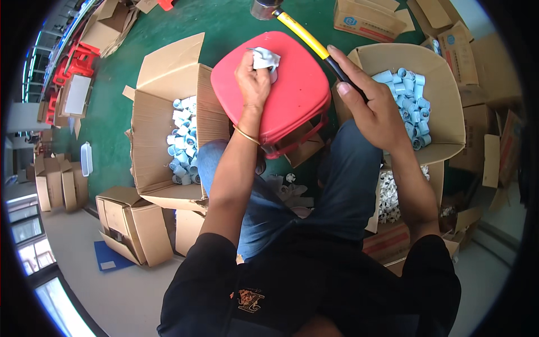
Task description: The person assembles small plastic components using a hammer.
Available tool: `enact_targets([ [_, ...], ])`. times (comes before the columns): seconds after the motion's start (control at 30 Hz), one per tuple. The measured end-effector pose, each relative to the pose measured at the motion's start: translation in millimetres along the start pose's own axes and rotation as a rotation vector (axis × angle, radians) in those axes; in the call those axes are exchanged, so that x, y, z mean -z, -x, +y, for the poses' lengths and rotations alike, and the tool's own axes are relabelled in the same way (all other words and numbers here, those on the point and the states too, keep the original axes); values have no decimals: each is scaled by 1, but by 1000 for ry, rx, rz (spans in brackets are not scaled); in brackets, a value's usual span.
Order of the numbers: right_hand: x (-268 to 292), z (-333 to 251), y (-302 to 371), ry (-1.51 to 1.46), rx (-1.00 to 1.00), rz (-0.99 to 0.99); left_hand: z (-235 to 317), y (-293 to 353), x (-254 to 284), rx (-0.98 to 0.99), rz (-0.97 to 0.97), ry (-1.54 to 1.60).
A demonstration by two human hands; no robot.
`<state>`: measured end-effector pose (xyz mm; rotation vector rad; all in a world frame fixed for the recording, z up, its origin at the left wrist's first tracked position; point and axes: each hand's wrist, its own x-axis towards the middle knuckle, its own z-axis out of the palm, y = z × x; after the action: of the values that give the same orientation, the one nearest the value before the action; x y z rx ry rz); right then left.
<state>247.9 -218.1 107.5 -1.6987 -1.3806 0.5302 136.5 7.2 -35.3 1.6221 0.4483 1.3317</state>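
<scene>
A seated person leans over a red plastic stool [292, 95] set between their knees. The left hand [254, 78] pinches a small white plastic fitting [265, 58] against the stool's top, fingers curled closed around it. The right hand [368, 101] grips the black-and-yellow handle of a hammer [306, 36] — its metal head lies beyond the stool's far edge. Open cardboard boxes of pale blue pipe fittings [184, 143] sit on either side, on a green floor [224, 22].

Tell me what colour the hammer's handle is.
The hammer handle is yellow, turning black at the grip under the right hand; the head view shows it.
</scene>
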Motion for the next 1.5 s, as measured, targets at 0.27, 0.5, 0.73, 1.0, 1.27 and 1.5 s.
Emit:
enact_targets([
  [0.27, -48, 70, 26, -233, -176, 9, 18, -39, 64, 286, 408, 587],
  [0.5, -53, 86, -5, -272, -679, -333, 33, -33, 117, 538, 585, 1327],
  [0.73, -51, 58, -11, 403, -51, -136, 47, -14, 133, 519, 477, 1483],
  [1.0, -140, -65, -71, 162, 253, -151, 63, 9, 121, 574, 565, 1202],
  [1.27, -184, -60, -104, 100, 69, -416, 67, 34, 131, 410, 560, 1040],
  [1.5, -148, -11, -18, 141, 14, -660, 65, 31, 207, 263, 745, 830],
])
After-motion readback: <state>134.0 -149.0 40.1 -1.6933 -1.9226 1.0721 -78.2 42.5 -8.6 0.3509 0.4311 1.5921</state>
